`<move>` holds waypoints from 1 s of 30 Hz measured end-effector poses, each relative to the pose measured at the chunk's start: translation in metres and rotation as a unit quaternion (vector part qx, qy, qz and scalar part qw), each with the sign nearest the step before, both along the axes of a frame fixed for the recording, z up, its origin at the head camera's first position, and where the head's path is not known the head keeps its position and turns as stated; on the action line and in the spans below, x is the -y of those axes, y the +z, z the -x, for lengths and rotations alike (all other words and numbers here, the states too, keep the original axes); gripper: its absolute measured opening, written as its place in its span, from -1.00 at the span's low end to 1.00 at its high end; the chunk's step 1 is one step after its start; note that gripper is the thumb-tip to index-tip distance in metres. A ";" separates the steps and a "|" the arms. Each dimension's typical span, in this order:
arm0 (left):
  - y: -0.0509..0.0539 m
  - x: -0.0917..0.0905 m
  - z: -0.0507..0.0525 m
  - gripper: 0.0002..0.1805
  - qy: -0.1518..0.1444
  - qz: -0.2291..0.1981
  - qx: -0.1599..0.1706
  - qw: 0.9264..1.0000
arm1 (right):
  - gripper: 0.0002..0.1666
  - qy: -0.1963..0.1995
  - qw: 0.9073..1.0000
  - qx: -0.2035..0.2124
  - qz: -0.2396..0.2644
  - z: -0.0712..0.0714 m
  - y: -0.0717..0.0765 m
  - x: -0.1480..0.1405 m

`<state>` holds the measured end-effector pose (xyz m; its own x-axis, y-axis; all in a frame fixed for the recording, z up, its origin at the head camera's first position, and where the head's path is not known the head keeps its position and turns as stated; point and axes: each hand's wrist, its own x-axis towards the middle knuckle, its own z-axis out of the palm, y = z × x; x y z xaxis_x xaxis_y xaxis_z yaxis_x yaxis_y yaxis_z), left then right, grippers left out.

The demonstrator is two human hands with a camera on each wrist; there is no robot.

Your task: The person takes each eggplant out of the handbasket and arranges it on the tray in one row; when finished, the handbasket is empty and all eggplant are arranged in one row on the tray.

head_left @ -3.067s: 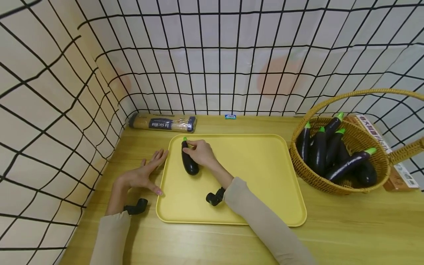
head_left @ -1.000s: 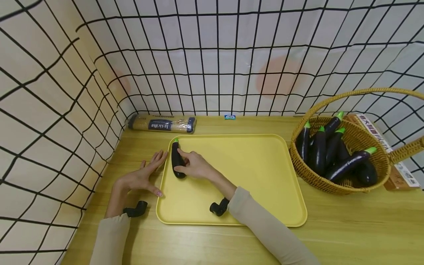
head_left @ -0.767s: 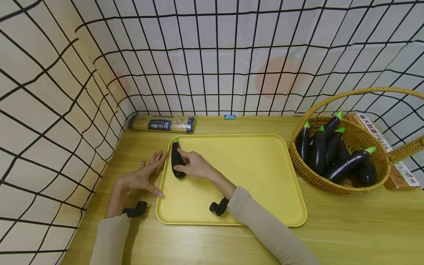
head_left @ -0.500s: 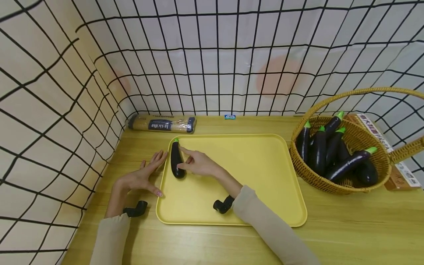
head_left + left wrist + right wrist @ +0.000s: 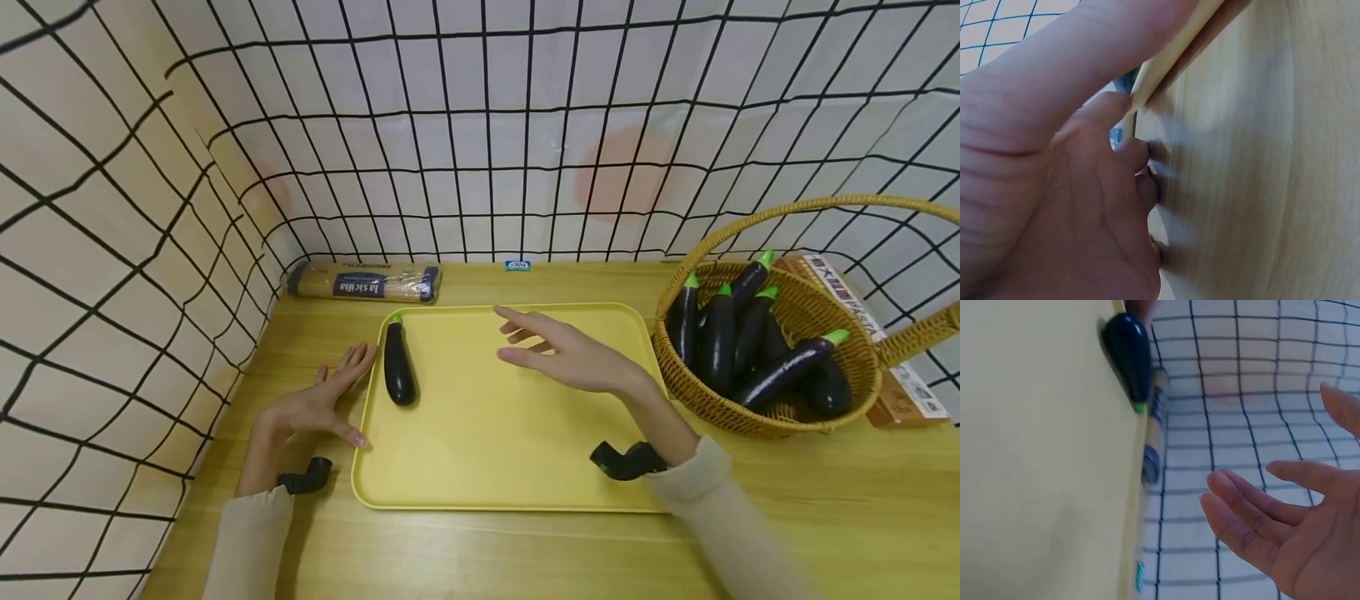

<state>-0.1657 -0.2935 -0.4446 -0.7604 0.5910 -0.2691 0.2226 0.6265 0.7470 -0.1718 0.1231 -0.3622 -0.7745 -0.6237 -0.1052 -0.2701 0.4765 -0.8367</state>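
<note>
One dark purple eggplant with a green tip lies lengthwise along the left side of the yellow tray. My left hand rests on the table with fingers spread; its thumb and a fingertip touch the tray's left rim. In the left wrist view the fingers meet the wood beside that rim. My right hand hovers over the right half of the tray, holding nothing, its fingers loosely extended. The right wrist view shows those fingers apart, with the eggplant well away from them.
On the right stands a wicker basket with a tall handle, holding several eggplants. A pasta box lies behind it. A spaghetti pack and a small blue packet lie at the back, before black wire grids.
The right hand moved the eggplant left to the tray's edge, let it go and drew back to the right. The left hand has stayed in place.
</note>
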 end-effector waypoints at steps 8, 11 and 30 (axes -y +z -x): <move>0.000 0.000 0.001 0.58 -0.001 -0.006 0.002 1.000 | -0.23 -0.070 0.996 -0.036 -0.051 -0.029 0.020 -0.093; 0.000 -0.001 0.001 0.58 -0.001 -0.007 0.002 1.000 | -0.21 -0.111 0.989 -0.054 -0.085 -0.040 0.027 -0.125; 0.000 0.000 0.001 0.57 0.003 -0.005 -0.002 1.000 | 0.10 -0.324 0.900 -0.137 -0.258 -0.065 -0.010 -0.254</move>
